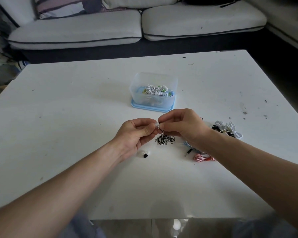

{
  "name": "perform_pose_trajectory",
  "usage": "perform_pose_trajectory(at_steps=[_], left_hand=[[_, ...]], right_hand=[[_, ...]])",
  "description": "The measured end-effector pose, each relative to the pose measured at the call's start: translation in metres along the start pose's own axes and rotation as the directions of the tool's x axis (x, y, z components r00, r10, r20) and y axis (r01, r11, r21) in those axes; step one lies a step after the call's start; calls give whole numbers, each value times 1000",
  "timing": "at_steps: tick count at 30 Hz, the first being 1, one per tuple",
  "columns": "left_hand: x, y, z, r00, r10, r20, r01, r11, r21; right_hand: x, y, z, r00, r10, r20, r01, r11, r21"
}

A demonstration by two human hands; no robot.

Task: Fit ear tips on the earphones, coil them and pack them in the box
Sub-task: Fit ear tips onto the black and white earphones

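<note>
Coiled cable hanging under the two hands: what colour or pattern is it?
The coiled cable is black-and-white striped, clearest in the head view.

No writing, label, brand, number or sign can be read anywhere, neither on the clear box (153, 78) nor on the white worktop (76, 103).

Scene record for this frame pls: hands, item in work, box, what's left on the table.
left hand: pinches white ear tip
right hand: pinches bud end of striped earphones, against the tip
striped earphones: cable bunched below the hands
box: clear, open, standing on blue lid; white earphones inside
loose: black tip on table by left wrist
unpacked: red-and-white cable, white cables
stage: fitting tip; this pair not yet packed
</note>
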State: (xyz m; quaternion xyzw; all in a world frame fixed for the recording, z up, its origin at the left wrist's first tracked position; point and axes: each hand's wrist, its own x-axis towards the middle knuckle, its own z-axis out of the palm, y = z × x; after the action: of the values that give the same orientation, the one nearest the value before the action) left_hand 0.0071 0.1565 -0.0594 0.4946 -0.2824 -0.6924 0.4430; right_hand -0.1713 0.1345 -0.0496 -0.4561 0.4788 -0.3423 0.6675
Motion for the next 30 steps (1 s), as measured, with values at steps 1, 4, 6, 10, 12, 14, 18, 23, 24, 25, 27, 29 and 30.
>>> perform_pose_trajectory(at_steps=[1, 4, 6, 10, 12, 14, 18, 23, 24, 25, 27, 29, 30], left_hand=[[0, 0, 0, 1000, 1, -1, -1, 1000, -7], [0, 2, 0, 1000, 7, 3, -7, 1000, -20], [0, 4, 1, 1000, 9, 9, -9, 1000, -20], [-1, 4, 2, 1000, 12, 5, -12, 1000, -19], [-1, 4, 2, 1000, 16, -5, -16, 1000, -19], [-2, 4, 3, 1000, 21, -11, -21, 999, -29], [-1, 3, 3, 1000, 25, -13, -25, 999, -34], [-1, 1, 3, 1000, 13, -23, -13, 1000, -17], [-1, 1, 3, 1000, 10, -21, -10, 1000, -18], [-1, 2, 3, 1000, 8, -19, -8, 1000, -19], [-2, 4, 3, 1000, 8, -9, -8, 1000, -17], [-2, 5, 4, 1000, 13, -3, -13, 1000, -16], [-3, 5, 4, 1000, 13, -3, -13, 1000, -17]], right_hand=[[0, 0, 0, 1000, 5, -1, -5, 1000, 5], [2, -1, -1, 1000, 19, 14, -20, 999, 28], [2, -3, -1, 999, 23, 29, -24, 999, 37], [0, -5, -2, 999, 23, 38, -24, 999, 34], [0, -6, -2, 999, 11, 32, -12, 1000, 17], [-1, -6, 0, 1000, -6, 18, 6, 1000, 3], [-4, -5, 2, 998, -50, -23, 49, 997, -52], [-5, -6, 3, 996, -82, -27, 78, 988, -131], [-5, -6, 3, 996, -83, -27, 78, 987, -140], [-4, -7, 2, 997, -75, -23, 72, 989, -131], [-4, -9, 1, 999, -37, 2, 37, 997, -67], [-4, -10, -1, 999, -16, 29, 17, 999, -46], [-4, -11, -1, 999, -20, 32, 22, 998, -59]])
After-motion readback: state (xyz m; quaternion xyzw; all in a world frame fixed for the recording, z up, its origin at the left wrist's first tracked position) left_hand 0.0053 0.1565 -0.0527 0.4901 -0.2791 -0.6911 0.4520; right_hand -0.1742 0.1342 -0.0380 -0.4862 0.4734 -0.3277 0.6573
